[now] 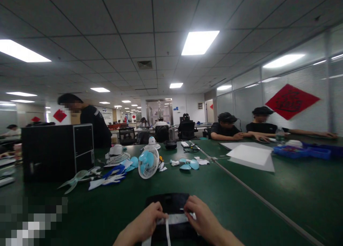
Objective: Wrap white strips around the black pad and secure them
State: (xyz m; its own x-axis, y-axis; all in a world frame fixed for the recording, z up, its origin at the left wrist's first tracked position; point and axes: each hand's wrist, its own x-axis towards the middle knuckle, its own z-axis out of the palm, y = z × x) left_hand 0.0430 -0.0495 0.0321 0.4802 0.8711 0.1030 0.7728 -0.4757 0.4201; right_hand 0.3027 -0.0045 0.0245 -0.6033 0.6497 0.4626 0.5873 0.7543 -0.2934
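A black flat case or bag (pixel 171 200) lies on the green table at the bottom centre, with a pale band (pixel 175 219) across it. My left hand (pixel 150 219) is at its left side, thumb and finger pinched on a thin white strip (pixel 168 231) that hangs toward me. At the right end of the band is my right hand (pixel 200 217), its fingers closed on a small white piece, too small to name.
Fan parts, a caged fan (pixel 148 162) and blue and white gloves (pixel 107 178) lie ahead. A black computer case (pixel 48 153) stands left. White sheets (pixel 252 155) and blue trays (pixel 302 151) are on the right. Several people are around the tables.
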